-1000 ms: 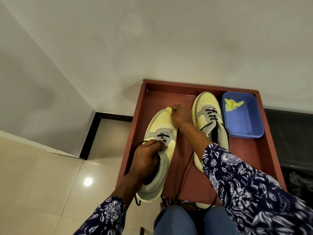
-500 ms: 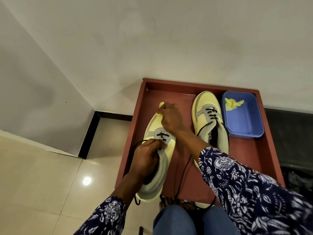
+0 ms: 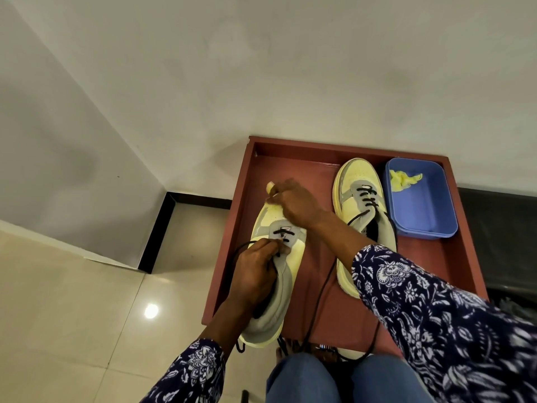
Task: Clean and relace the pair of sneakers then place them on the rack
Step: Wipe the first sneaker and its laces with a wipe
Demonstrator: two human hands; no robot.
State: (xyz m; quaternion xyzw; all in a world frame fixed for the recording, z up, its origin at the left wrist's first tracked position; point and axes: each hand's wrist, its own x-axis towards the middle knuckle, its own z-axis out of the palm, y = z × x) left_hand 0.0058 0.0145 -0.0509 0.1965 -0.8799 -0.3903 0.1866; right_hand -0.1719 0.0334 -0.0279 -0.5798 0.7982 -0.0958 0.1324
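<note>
Two pale yellow and grey sneakers lie on a red-brown tray (image 3: 453,257). My left hand (image 3: 255,269) grips the left sneaker (image 3: 280,289) at its tongue and collar, with the loose black lace (image 3: 319,295) trailing beside it. My right hand (image 3: 296,202) pinches a small yellow cloth (image 3: 270,188) and presses it on that sneaker's toe, which it hides. The right sneaker (image 3: 360,216) lies untouched, partly laced in black.
A blue plastic tub (image 3: 421,210) holding a yellow rag (image 3: 402,178) stands at the tray's back right. White walls meet at a corner to the left, above a tiled floor (image 3: 72,315). My knees in jeans (image 3: 305,379) are at the bottom edge.
My right hand with the cloth has slid leftward across the left sneaker's toe, from its right side to its far left tip. My left hand has stayed in place.
</note>
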